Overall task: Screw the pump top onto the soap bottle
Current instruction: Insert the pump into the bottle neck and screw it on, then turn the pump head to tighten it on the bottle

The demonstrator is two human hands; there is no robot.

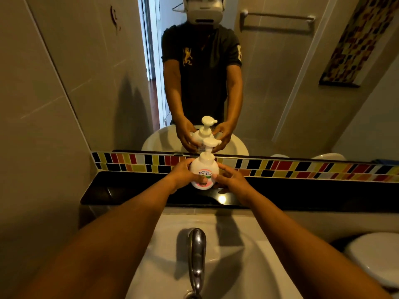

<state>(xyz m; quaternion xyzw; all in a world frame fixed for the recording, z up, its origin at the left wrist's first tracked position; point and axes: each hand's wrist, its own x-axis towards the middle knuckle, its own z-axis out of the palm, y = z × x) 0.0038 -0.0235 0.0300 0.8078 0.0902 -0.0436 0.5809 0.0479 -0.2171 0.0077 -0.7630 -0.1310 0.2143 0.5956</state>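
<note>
A wide wall mirror (280, 83) fills the upper frame; a white ceramic basin (237, 255) with a chrome tap (197, 255) fills the lower centre. Between them runs a glossy black stone ledge (302, 190). At centre, on that ledge, stands our round white plastic soap bottle (204, 172), its white pump top (211, 144) seated on the neck. Our left hand (183, 174) and right hand (232, 179) cup its sides, fingers curled closed around it. It looks light, smooth, possibly slippery; we would steady the belly and twist the collar.
</note>
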